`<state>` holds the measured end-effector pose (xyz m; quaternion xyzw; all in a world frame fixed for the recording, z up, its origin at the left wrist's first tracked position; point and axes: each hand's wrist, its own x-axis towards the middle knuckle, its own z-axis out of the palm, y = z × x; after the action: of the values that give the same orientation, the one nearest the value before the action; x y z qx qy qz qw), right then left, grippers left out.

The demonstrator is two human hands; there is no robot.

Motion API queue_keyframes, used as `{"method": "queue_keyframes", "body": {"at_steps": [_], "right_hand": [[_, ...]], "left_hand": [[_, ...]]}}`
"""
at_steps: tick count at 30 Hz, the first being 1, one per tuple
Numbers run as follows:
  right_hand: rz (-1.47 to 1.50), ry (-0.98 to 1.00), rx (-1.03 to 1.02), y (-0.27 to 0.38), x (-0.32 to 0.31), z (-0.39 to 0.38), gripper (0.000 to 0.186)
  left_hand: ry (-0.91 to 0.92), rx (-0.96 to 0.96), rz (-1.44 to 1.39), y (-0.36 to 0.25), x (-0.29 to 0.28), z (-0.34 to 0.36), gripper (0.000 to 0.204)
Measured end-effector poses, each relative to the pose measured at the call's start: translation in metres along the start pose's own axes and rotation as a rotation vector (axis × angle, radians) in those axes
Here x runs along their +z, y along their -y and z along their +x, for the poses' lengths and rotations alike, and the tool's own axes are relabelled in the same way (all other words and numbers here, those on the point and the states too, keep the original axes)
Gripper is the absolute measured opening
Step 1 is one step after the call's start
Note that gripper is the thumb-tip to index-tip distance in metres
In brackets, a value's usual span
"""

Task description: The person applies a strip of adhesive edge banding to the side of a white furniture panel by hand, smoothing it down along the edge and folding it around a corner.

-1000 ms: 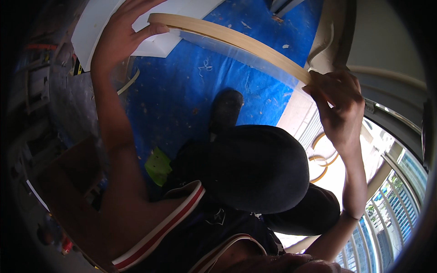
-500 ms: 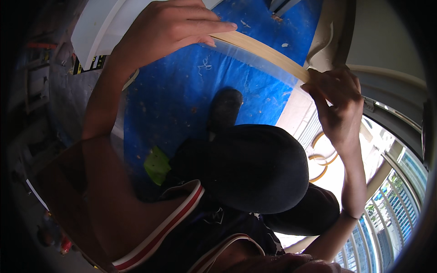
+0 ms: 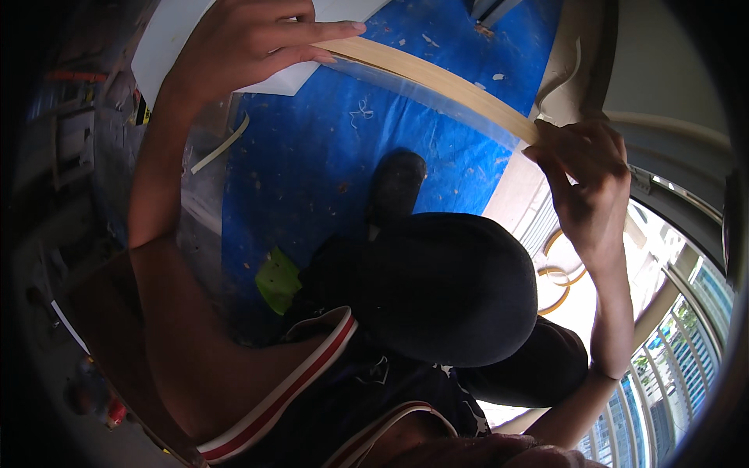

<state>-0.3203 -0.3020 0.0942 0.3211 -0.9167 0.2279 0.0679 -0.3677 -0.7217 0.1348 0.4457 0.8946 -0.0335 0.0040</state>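
Note:
A long wood-coloured strip stretches in a shallow curve across the upper middle, with a translucent band running along its lower edge. My left hand is at its left end, thumb and forefinger closed on it in a pinch. At the right end, the fingers of my right hand are bent and pressed together on the strip. Below it, a blue sheet covers the floor, scattered with small scraps.
A white panel lies behind my left hand. A thin pale offcut rests beside my left forearm. Near my bent knee is a green piece. Yellowish rings lie on the bright ground, beside a railing on the right.
My left hand has slid leftward along the strip, leaving more of it visible. My right hand still grips the right end. The whole view has shifted slightly.

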Motion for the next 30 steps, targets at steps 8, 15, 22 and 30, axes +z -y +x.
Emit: {"method": "queue_keyframes", "body": {"at_steps": [8,15,22,30], "right_hand": [[0.003,-0.012,0.015,0.002,0.001,0.0,0.018],[-0.056,0.006,0.032,0.001,0.002,-0.001,0.035],[-0.027,0.07,0.041,0.008,0.003,0.009,0.05],[0.04,0.012,-0.058,0.02,0.031,0.032,0.035]], "left_hand": [[-0.077,-0.176,-0.313,0.01,0.014,-0.023,0.058],[-0.249,-0.095,-0.283,0.018,0.05,-0.029,0.054],[-0.291,-0.13,-0.337,0.023,0.068,-0.031,0.053],[-0.361,-0.092,-0.365,0.027,0.071,-0.032,0.051]]}}
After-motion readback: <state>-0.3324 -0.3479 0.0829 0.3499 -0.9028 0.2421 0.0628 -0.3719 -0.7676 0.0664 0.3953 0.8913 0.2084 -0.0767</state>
